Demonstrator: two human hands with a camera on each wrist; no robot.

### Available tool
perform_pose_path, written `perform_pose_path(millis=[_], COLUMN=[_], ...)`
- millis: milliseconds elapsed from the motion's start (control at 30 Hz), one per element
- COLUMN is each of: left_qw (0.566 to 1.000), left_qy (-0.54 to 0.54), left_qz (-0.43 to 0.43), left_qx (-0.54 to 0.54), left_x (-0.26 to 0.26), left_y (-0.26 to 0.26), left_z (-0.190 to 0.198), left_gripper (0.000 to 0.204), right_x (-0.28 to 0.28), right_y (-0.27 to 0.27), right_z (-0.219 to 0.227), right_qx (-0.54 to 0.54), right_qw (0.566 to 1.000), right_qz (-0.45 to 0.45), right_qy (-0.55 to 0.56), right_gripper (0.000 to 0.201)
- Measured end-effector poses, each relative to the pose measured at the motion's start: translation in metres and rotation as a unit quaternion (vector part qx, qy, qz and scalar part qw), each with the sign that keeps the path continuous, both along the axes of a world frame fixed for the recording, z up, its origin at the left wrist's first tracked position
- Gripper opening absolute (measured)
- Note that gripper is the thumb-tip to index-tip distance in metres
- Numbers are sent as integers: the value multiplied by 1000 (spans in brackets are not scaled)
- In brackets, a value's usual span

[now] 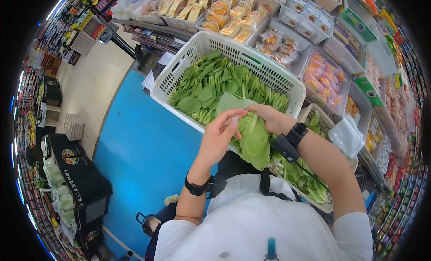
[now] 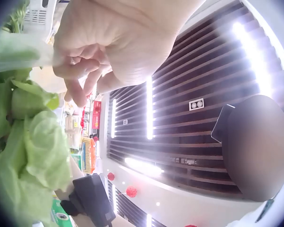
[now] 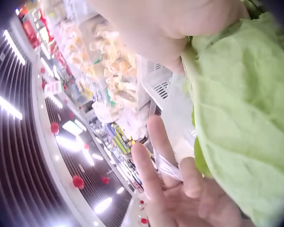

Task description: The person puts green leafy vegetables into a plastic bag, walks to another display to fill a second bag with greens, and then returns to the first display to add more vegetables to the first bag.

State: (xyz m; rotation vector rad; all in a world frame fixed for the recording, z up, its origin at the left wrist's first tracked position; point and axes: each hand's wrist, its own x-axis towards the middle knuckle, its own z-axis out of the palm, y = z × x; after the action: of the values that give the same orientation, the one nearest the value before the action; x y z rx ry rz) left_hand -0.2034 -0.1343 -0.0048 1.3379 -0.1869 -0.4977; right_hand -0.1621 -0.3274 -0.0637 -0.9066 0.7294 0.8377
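Observation:
Leafy greens (image 1: 254, 140) hang below my right hand (image 1: 272, 119), whose fingers grip them near the top; in the right wrist view that hand (image 3: 180, 21) covers the stem end of the large leaves (image 3: 246, 109). A thin translucent plastic bag (image 1: 231, 102) lies behind the greens. My left hand (image 1: 219, 134) is beside them with bent fingers, and in the right wrist view a twisted strip of the plastic (image 3: 168, 169) passes between the fingers of this hand (image 3: 184, 201). The left wrist view shows the hand (image 2: 116, 45) right of the greens (image 2: 35, 151).
A white crate (image 1: 173, 99) of loose greens stands just beyond the hands. A smaller basket (image 1: 330, 201) with more greens is at the right, near a stack of clear bags (image 1: 347, 135). Bins of packaged food (image 1: 325, 77) line the back and right. Blue floor (image 1: 143, 126) lies left.

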Motion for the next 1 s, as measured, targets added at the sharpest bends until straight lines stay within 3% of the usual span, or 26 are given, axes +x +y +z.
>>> perform_pose_path(millis=[33,67,100,133,167,267,300,333,400,433,500,533,567,600,633,733,767,800,833,867,900,933,1000], left_qw=[1000,1000,999,998,998,998,999,999,998,998,997,996,996,996,995,994,994,995,994,993,995,996,995], left_qy=[1,0,3,5,3,3,21,40,50,59,66,70,70,73,78,58,58,30,2,2,16,30,37], left_qz=[-17,-22,-38,-55,-61,-53,-41,-30,-32,-26,-33,-43,-47,-50,-52,-86,-90,-100,-110,-117,-101,-86,-88], left_qx=[-1,-1,17,35,35,28,5,-19,-19,-18,-25,-29,-28,-28,-26,-16,-14,5,24,25,18,11,6], left_x=[-1,-2,-3,-4,-4,2,4,5,6,7,7,7,7,6,5,1,1,0,-1,2,6,11,20], left_y=[-1,-3,-5,-6,-5,3,9,13,20,21,20,20,19,18,17,15,14,13,11,10,11,12,20], left_z=[0,-1,-1,-2,-3,-4,-4,-4,-7,-8,-8,-8,-7,-6,-6,-4,-6,-9,-10,-10,-8,-6,0], left_gripper=[32,32,33,33,33,33,34,34,35,35,36,36,36,36,36,36,36,37,38,38,37,37,36], right_x=[0,3,12,21,37,12,5,-7,-34,-45,-66,-70,-72,-71,-70,-47,-42,-33,-22,-14,-16,-17,-20], right_y=[3,0,-5,-9,0,16,14,8,5,10,20,26,31,37,42,48,40,38,39,41,46,44,36], right_z=[2,-25,-77,-118,-135,-18,-17,-14,15,33,60,54,42,29,14,18,-66,-67,-66,-65,-38,-36,-32], right_qx=[-35,-35,-107,-175,-127,-116,17,71,97,95,-147,-148,-220,-290,-399,-372,-422,-422,-283,-133,-259,-260,-297], right_qw=[999,999,979,921,982,991,998,996,988,989,979,979,952,915,859,882,844,845,926,968,940,940,898], right_qz=[-9,-14,106,221,124,48,25,13,-11,-12,-16,-19,-3,13,42,42,25,21,-66,-153,-32,-39,78], right_qy=[8,8,-134,-269,-63,-35,-46,-52,-117,-116,-142,-140,-211,-280,-318,-285,-330,-328,-241,-146,-221,-219,-314], right_gripper=[24,24,25,27,28,29,28,28,40,40,67,67,75,84,81,74,65,65,64,62,66,66,69])
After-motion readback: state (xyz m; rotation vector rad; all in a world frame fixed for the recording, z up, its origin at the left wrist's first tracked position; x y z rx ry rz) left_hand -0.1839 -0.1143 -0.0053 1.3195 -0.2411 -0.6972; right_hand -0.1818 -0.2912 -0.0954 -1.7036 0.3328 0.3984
